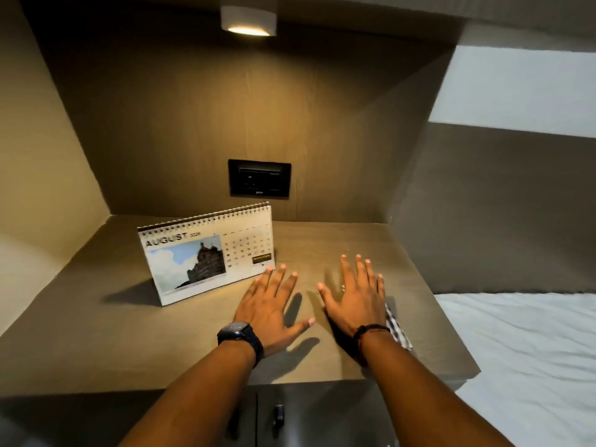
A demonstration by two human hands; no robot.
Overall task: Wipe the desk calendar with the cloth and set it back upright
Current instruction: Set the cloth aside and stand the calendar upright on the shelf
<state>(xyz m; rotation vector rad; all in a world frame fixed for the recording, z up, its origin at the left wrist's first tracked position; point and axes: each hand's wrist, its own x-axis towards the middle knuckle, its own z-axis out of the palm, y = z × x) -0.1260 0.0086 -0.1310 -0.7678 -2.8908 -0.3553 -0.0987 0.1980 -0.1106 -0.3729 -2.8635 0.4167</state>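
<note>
Calendar (206, 253) upright; both hands flat, empty; cloth (398, 327) beside right.

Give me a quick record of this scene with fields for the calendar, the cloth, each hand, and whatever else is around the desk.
calendar: desk calendar upright on the desk, open at August
cloth: checked cloth on the desk, partly hidden under the right wrist
left hand: left hand open, fingers spread, empty, fingertips close to the calendar's lower right corner
right hand: right hand open, flat, empty
wall: dark socket panel
above: lit lamp
right of desk: bed sheet
</note>
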